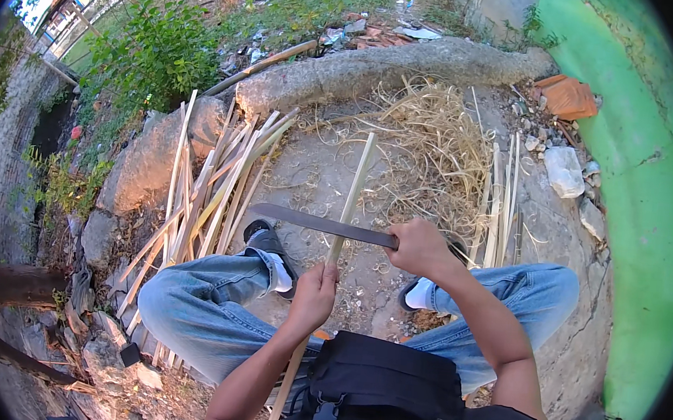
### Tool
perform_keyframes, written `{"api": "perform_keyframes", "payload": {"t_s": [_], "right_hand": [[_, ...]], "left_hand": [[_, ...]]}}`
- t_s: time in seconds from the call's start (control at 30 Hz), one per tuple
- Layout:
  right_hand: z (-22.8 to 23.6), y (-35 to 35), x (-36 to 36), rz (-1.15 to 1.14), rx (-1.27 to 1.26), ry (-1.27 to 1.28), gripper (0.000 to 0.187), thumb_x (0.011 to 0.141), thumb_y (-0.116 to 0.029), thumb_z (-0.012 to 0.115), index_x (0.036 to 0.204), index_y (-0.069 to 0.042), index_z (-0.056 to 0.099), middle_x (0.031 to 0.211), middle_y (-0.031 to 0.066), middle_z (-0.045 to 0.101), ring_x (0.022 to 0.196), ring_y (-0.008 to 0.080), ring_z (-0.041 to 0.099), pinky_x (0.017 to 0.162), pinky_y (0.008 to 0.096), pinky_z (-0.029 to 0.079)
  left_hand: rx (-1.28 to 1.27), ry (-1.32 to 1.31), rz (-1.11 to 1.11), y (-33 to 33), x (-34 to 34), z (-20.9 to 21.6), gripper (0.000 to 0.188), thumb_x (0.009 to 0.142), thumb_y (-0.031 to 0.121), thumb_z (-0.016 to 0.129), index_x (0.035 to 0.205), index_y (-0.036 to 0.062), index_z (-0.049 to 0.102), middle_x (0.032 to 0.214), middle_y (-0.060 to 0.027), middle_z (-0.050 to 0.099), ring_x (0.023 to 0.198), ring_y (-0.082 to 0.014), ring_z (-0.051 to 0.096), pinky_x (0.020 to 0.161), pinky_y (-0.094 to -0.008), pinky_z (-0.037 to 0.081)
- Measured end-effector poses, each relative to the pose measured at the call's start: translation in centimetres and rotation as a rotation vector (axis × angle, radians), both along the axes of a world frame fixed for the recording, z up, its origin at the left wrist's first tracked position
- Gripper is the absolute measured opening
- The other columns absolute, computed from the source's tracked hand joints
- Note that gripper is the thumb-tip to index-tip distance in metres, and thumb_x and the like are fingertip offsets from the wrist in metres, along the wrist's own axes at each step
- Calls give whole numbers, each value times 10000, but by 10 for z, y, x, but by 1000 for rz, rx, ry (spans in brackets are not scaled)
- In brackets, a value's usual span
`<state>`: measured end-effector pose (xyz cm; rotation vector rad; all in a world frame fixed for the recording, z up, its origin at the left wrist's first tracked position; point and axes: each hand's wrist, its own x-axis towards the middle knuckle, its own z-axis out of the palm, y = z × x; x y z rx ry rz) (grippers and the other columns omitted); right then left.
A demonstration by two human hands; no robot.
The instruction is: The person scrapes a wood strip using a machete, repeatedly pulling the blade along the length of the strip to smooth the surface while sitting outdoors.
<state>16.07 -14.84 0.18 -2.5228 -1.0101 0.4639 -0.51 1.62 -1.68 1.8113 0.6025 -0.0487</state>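
Clock positions taken about the middle of the view: at 6 o'clock, grips a pale strip in the left hand, with fingers closed round it; slopes from just past 12 o'clock, through the centre, down beside the black pouch toward 6 o'clock. Between 3 and 4 o'clock, grasps a dark knife by its near end in the right hand, in a full fist; lies across the strip above the left hand, with its tip toward 9 o'clock. Bends both legs in jeans, with knees near 8 and 4 o'clock. Heaped at 9 o'clock, many strips; tangled between 1 and 2 o'clock, curled shavings; at the far 3 o'clock edge, a green wall; at 12 o'clock, a rough kerb; at 10 o'clock, a leafy bush
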Motion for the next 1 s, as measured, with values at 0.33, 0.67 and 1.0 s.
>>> {"api": "perform_keyframes", "payload": {"t_s": [0.33, 0.67, 1.0], "right_hand": [[-42, 7, 17, -155, 26, -19, 191, 680, -223, 641, 734, -45, 688, 692, 181, 644, 692, 356, 645, 693, 440, 530], [-75, -86, 118, -927, -127, 144, 281, 736, -201, 630, 811, 66, 673, 839, 280, 658, 805, 362, 676, 655, 401, 525], [-3, -19, 74, -551, 184, 117, 288, 749, -279, 641, 763, 7, 666, 631, 178, 629, 599, 321, 627, 587, 401, 480]], "left_hand": [[169, 2, -38, -1, 2, 8, 385, 1007, 290, 398, 801, -11, 520, 563, -39, 455, 515, -109, 428, 471, -314, 347], [134, 22, -44, 0, -10, 8, 380, 998, 260, 391, 805, -37, 531, 586, -156, 512, 537, -243, 510, 531, -394, 391], [-359, 30, 2, 7, 3, 8, 348, 1014, 334, 381, 775, 91, 458, 560, 67, 337, 429, -32, 290, 374, -220, 220]]}}
